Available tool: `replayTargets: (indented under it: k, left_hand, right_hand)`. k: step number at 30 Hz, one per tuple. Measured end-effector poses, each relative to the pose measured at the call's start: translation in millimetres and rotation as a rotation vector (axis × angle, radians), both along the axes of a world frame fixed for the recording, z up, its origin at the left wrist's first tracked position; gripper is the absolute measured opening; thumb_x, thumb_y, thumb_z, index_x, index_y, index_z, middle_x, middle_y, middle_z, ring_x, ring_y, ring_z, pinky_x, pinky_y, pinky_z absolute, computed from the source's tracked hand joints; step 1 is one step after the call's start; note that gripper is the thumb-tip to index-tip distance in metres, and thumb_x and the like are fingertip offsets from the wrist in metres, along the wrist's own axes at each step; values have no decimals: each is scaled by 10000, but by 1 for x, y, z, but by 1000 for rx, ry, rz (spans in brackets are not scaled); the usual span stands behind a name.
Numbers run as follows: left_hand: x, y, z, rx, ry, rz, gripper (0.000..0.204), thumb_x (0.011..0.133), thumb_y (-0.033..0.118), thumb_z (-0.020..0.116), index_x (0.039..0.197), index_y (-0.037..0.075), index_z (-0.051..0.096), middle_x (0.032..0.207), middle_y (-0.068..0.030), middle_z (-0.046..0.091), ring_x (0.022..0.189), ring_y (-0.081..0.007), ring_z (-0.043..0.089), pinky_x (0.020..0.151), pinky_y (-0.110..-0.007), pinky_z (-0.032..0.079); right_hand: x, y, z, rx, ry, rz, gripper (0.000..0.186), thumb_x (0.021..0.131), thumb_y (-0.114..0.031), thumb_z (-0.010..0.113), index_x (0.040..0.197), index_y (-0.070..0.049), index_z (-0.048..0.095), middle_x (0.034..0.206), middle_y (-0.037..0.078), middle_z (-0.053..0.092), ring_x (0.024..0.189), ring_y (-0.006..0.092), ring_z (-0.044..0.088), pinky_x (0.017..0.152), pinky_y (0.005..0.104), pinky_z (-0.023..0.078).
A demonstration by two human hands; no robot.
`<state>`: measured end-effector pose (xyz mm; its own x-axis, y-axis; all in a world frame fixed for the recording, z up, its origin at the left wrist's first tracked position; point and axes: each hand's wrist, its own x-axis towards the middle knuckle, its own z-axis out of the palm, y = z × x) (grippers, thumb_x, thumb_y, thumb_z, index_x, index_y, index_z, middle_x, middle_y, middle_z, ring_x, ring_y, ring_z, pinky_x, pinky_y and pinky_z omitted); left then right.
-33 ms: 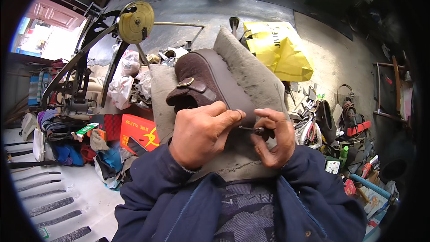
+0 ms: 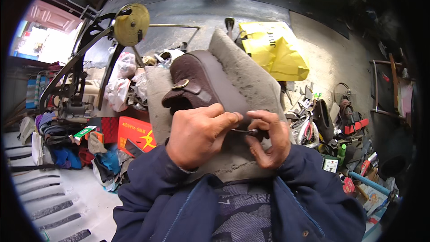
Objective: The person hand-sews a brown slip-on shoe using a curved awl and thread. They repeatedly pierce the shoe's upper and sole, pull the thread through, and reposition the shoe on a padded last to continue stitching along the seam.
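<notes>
A dark brown shoe (image 2: 190, 74) with a strap and a gold-rimmed oval ornament lies on its side, its smooth sole turned to the right. Grey cloth (image 2: 224, 166) covers my lap beneath it. My left hand (image 2: 197, 134) is closed around the shoe's near end, thumb and forefinger pinched at the sole edge. In the curled fingers of my right hand (image 2: 271, 138) is an awl-like tool (image 2: 254, 132) with a dark handle. Its thin metal shaft points left towards my left hand; the tip is hidden there.
At the left stands a black sewing machine with a brass-coloured wheel (image 2: 131, 24). A yellow bag (image 2: 275, 51) sits beyond the cloth at right. Tools and scraps (image 2: 307, 127) are heaped to my right. A red box (image 2: 134, 135) and bundled cloths (image 2: 67, 157) lie to my left.
The whole view has shifted slightly, so things appear a little further left. Both hands keep their grips, and the shoe stays in the same place on the cloth.
</notes>
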<state>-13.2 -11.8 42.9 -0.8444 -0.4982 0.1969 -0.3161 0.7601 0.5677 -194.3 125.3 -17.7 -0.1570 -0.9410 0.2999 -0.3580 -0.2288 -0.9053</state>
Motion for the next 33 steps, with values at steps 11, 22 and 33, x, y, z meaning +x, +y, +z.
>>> replayTargets:
  k: [11, 22, 33]
  left_hand:
    - [-9, 1, -12, 226, 102, 22, 240, 810, -106, 703, 986, 38, 782, 828, -113, 741, 717, -264, 746, 640, -325, 566]
    - [-11, 7, -20, 194, 181, 90, 166, 801, -79, 745, 947, 0, 750, 796, -141, 715, 688, -285, 718, 644, -328, 548]
    - [1, 10, -24, 114, 186, 245, 49, 891, -25, 725, 933, -11, 705, 796, -146, 684, 692, -289, 684, 653, -340, 523]
  right_hand:
    - [-1, -1, -4, -57, -65, 38, 525, 877, 100, 721, 1357, 10, 528, 1030, 171, 745, 926, 287, 779, 787, 357, 594]
    - [4, 2, -5, 20, -156, -10, 422, 922, 47, 724, 1308, -4, 559, 977, 158, 750, 914, 260, 770, 796, 329, 581]
    - [-35, -3, 30, 557, -175, 321, 114, 940, -90, 745, 975, -8, 674, 725, 120, 718, 632, 206, 695, 626, 331, 531]
